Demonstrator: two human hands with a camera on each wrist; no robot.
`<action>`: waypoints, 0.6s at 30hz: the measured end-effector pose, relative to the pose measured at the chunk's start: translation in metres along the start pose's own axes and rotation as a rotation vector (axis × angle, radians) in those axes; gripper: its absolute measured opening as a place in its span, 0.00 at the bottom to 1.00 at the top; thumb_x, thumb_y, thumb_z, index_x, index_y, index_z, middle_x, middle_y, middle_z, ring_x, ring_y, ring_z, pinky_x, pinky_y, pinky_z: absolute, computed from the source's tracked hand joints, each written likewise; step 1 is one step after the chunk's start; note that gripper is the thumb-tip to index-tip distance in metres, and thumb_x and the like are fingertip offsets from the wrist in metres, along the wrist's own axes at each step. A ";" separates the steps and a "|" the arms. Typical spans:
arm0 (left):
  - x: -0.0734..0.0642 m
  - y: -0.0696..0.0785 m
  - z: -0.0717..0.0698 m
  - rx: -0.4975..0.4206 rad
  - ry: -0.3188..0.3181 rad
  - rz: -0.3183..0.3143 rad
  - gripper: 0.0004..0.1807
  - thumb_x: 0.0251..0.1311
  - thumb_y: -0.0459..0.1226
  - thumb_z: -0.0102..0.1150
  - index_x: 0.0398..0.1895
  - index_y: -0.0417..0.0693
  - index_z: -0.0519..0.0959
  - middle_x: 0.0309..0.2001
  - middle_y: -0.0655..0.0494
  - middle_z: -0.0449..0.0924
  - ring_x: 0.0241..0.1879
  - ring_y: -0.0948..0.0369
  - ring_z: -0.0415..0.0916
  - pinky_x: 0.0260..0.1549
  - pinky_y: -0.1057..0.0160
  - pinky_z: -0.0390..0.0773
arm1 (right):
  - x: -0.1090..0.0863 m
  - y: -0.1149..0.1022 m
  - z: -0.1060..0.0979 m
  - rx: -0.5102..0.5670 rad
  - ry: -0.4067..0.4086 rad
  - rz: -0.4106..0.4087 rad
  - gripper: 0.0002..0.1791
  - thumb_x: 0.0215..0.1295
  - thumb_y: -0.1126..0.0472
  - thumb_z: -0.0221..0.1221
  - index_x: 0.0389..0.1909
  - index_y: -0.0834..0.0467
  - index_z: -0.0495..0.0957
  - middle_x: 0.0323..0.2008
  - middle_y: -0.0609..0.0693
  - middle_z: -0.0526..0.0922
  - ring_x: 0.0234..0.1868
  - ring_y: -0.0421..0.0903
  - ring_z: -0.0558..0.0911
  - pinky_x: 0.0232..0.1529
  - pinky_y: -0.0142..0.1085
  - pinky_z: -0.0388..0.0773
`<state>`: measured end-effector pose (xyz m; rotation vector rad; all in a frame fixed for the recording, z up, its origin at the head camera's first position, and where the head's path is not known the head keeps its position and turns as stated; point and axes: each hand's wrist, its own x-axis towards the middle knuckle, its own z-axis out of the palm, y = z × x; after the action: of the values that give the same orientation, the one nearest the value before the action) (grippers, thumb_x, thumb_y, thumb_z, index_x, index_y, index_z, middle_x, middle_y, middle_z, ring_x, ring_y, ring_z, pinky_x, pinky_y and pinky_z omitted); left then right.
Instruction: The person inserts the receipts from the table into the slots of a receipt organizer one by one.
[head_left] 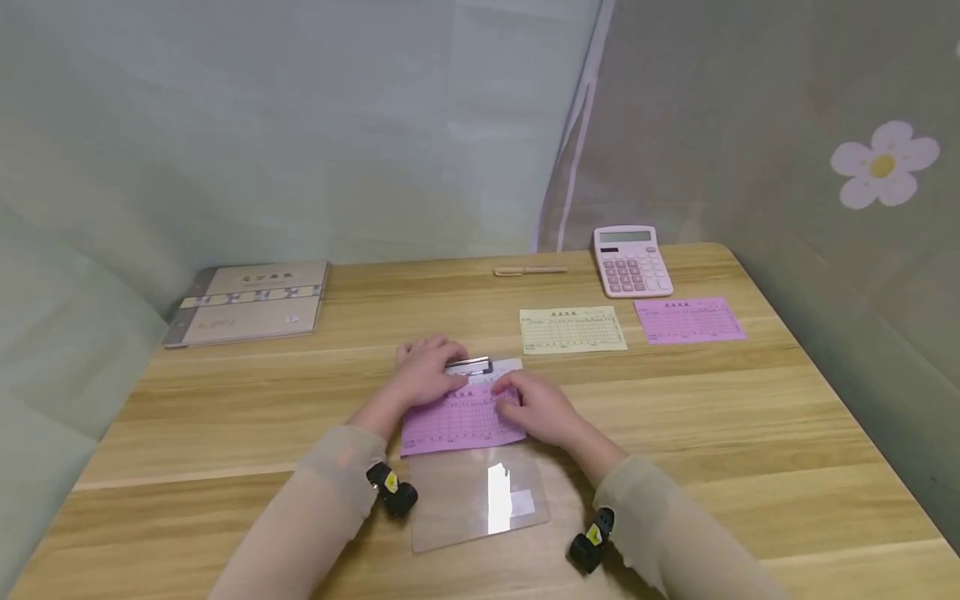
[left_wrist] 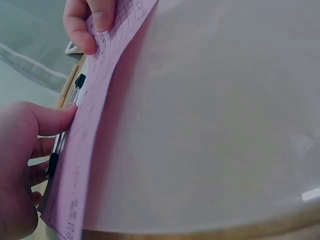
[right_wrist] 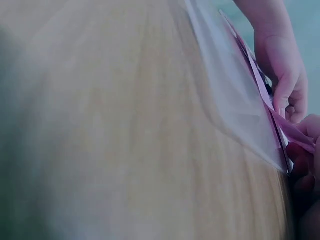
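A clear clipboard (head_left: 457, 508) lies on the wooden table with its metal clip (head_left: 471, 365) at the far end. On its upper half rests a pink form slip (head_left: 457, 425), over a whitish sheet (head_left: 510, 367) near the clip. My left hand (head_left: 429, 371) grips the clipboard's top by the clip; in the left wrist view the thumb (left_wrist: 57, 120) lies at the slip's upper edge, fingers beyond the clip. My right hand (head_left: 543, 408) pinches the slip's right edge. In the right wrist view the pink slip (right_wrist: 295, 132) bends up between its fingers.
A pale yellow form (head_left: 573, 330) and another pink form (head_left: 688, 321) lie to the right, below a pink calculator (head_left: 632, 261). Further back is a tan pen (head_left: 529, 270). A beige notebook (head_left: 251, 304) lies at the back left. Curtains hang behind the table.
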<state>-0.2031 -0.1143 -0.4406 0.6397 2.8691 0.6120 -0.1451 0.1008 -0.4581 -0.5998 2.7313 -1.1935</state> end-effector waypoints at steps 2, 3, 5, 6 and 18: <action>0.000 0.000 -0.001 0.000 -0.003 0.012 0.20 0.55 0.49 0.61 0.51 0.56 0.77 0.52 0.55 0.72 0.53 0.52 0.64 0.57 0.44 0.48 | 0.000 0.000 -0.001 -0.003 -0.006 0.002 0.13 0.57 0.58 0.59 0.44 0.53 0.77 0.42 0.48 0.79 0.39 0.42 0.76 0.42 0.39 0.72; 0.001 0.001 -0.002 0.000 -0.005 0.016 0.20 0.55 0.49 0.61 0.51 0.55 0.77 0.52 0.55 0.73 0.53 0.52 0.64 0.56 0.45 0.48 | 0.001 0.000 -0.001 -0.004 -0.008 0.002 0.13 0.57 0.58 0.59 0.44 0.53 0.77 0.42 0.48 0.79 0.39 0.42 0.76 0.42 0.39 0.72; 0.001 0.001 -0.003 -0.001 -0.007 0.027 0.20 0.55 0.48 0.61 0.51 0.55 0.77 0.52 0.55 0.73 0.52 0.52 0.65 0.56 0.45 0.49 | 0.001 0.001 -0.002 -0.007 -0.012 0.004 0.14 0.57 0.58 0.60 0.45 0.53 0.77 0.43 0.48 0.79 0.40 0.43 0.76 0.43 0.40 0.72; 0.001 0.001 -0.004 -0.003 -0.009 0.031 0.20 0.55 0.48 0.61 0.51 0.54 0.77 0.52 0.55 0.73 0.52 0.52 0.65 0.56 0.45 0.49 | 0.002 0.000 -0.002 -0.010 -0.014 0.008 0.14 0.57 0.58 0.60 0.45 0.53 0.77 0.43 0.48 0.79 0.40 0.43 0.76 0.43 0.40 0.72; 0.001 0.001 -0.004 -0.018 -0.012 0.039 0.19 0.55 0.47 0.62 0.50 0.54 0.78 0.49 0.56 0.74 0.51 0.53 0.66 0.54 0.47 0.52 | 0.006 0.002 -0.003 -0.022 -0.038 0.015 0.13 0.57 0.58 0.61 0.43 0.53 0.79 0.40 0.47 0.77 0.38 0.43 0.75 0.42 0.40 0.72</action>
<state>-0.2049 -0.1147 -0.4369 0.6952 2.8431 0.6370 -0.1517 0.1018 -0.4572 -0.5969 2.7158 -1.1376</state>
